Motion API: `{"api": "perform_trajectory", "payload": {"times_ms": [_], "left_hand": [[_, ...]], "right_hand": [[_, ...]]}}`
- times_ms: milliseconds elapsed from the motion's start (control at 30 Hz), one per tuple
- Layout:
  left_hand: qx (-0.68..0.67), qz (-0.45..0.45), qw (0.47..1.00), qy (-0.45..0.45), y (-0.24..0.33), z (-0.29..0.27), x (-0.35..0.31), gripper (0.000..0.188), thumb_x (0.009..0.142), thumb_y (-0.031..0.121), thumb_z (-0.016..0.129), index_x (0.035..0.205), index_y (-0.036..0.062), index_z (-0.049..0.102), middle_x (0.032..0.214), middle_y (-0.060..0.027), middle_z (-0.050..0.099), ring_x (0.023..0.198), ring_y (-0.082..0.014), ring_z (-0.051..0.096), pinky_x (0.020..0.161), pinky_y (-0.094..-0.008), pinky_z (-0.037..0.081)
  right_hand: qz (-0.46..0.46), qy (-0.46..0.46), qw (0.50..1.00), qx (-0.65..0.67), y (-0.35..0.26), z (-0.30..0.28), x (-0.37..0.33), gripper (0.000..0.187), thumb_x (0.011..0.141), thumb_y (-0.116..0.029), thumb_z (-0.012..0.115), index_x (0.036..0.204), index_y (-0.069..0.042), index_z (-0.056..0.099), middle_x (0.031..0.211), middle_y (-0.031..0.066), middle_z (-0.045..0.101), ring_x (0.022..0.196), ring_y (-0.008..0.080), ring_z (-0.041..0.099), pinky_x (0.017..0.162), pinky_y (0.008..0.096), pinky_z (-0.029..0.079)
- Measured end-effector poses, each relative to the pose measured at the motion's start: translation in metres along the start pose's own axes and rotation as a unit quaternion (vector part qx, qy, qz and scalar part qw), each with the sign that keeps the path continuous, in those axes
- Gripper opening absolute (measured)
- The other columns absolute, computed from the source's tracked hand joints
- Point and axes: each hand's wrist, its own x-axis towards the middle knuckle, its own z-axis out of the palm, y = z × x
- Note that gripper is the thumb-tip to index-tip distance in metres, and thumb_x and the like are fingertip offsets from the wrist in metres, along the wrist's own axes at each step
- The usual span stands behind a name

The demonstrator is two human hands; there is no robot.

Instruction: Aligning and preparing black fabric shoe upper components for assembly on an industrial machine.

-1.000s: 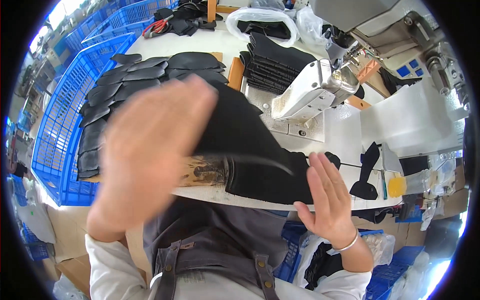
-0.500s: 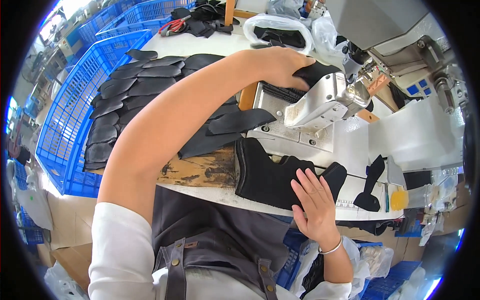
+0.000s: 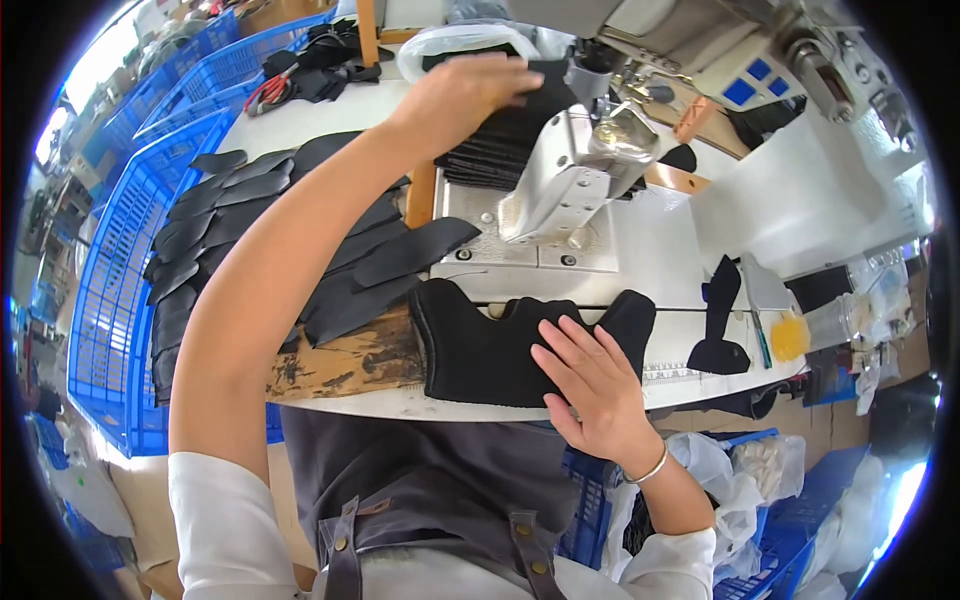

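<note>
My left hand point(image 3: 465, 95) reaches across to the back of the table, over a stack of black pieces point(image 3: 490, 150) beside the silver post of a sewing machine point(image 3: 570, 180). Its fingers are stretched out but blurred, and I see nothing gripped in them. A curved, notched black fabric piece point(image 3: 490, 350) lies at the table's front edge. My right hand point(image 3: 595, 390) rests flat on the right part of it, fingers spread. Many overlapping black leaf-shaped pieces point(image 3: 235, 215) lie on the left, partly hidden behind my left arm.
Blue crates point(image 3: 105, 290) stand along the left. Red-handled scissors point(image 3: 270, 90) and black scraps lie at the back, near a white plastic bag point(image 3: 440, 45). On the right are a narrow black piece point(image 3: 718, 320), a green pen-like tool point(image 3: 762, 340) and a yellow-ended container point(image 3: 790, 338).
The whole view has shifted, so the table and machine sit further left and higher. My left hand has drawn slightly left, away from the machine's post. My right hand stays on the fabric piece.
</note>
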Motion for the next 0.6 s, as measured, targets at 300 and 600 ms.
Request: {"api": "perform_trajectory", "payload": {"times_ms": [300, 600], "left_hand": [[-0.221, -0.246, 0.942, -0.052, 0.016, -0.014, 0.001, 0.027, 0.097, 0.020, 0.054, 0.122, 0.0114, 0.061, 0.098, -0.0171, 0.068, 0.087, -0.0342, 0.063, 0.081, -0.0325, 0.049], [-0.159, -0.288, 0.938, 0.106, 0.016, -0.008, 0.016, 0.028, 0.097, 0.026, 0.054, 0.118, 0.0095, 0.061, 0.090, -0.0158, 0.065, 0.082, -0.0295, 0.060, 0.076, -0.0344, 0.047]], "right_hand": [[0.011, 0.002, 1.000, -0.009, 0.004, 0.001, -0.003, 0.050, 0.077, -0.016, 0.066, 0.125, -0.006, 0.058, 0.138, 0.0111, 0.052, 0.128, 0.0289, 0.048, 0.106, 0.0448, 0.035], [0.008, 0.007, 1.000, -0.006, 0.004, 0.002, -0.004, 0.050, 0.077, -0.016, 0.066, 0.126, -0.006, 0.057, 0.138, 0.0105, 0.051, 0.128, 0.0280, 0.048, 0.105, 0.0447, 0.036]]}}
